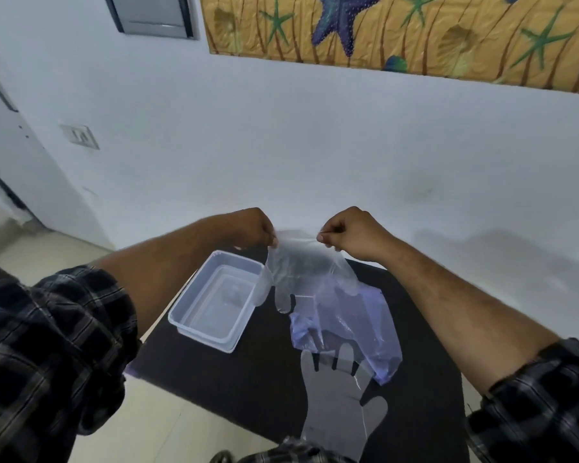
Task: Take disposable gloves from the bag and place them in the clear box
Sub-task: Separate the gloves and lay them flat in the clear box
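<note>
A thin clear disposable glove (298,269) hangs in the air, fingers down, above the far part of the dark table (248,379). My left hand (253,228) pinches its cuff on the left and my right hand (351,233) pinches it on the right, stretching the cuff between them. Below and to the left stands the clear box (214,300), open, with something clear lying inside. The pale purple plastic bag (351,332) lies crumpled under the held glove. A second clear glove (340,406) lies flat on the table's near side, fingers pointing to the bag.
The small dark table stands against a white wall (315,145), with tiled floor (147,429) to its left and near side. A door (10,155) and a light switch (79,137) are at far left. A painted picture (398,31) hangs above.
</note>
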